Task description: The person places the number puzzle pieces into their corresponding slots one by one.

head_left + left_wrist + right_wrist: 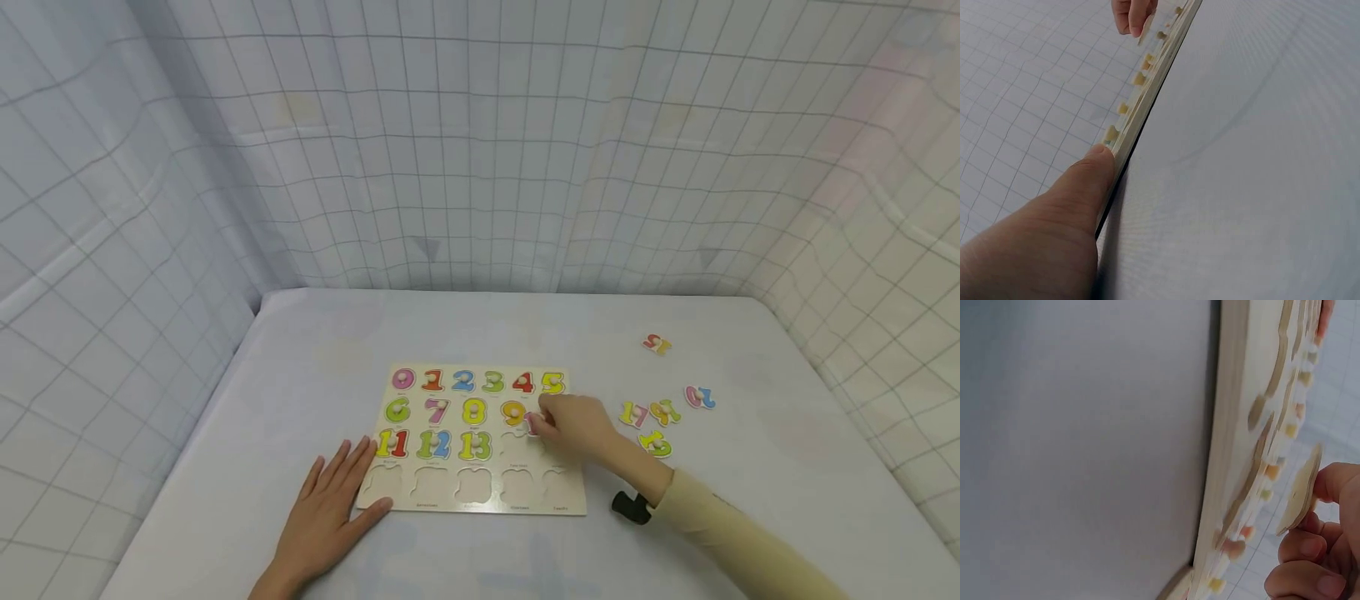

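Note:
A wooden number puzzle board [480, 504] lies flat on the table. My right hand [577, 425] is over its right side and pinches a puzzle piece [1300, 490], whose pinkish face shows a little in the head view. The piece is raised off the board and tilted, its bare wooden back visible in the right wrist view. My left hand [322, 508] rests at the board's lower left corner, fingers spread along the left edge and thumb [1091, 165] on the front edge. Knobbed numbers fill the upper rows, among them the orange 9 [513, 412] and the 13 [475, 446].
Several loose pieces lie right of the board: a red and yellow 15 [657, 344], a pink and blue piece [699, 397], a 17 [633, 414] and others beside it. A black band-like object [632, 507] is by the right wrist. Grid-patterned cloth [480, 167] hangs around the table.

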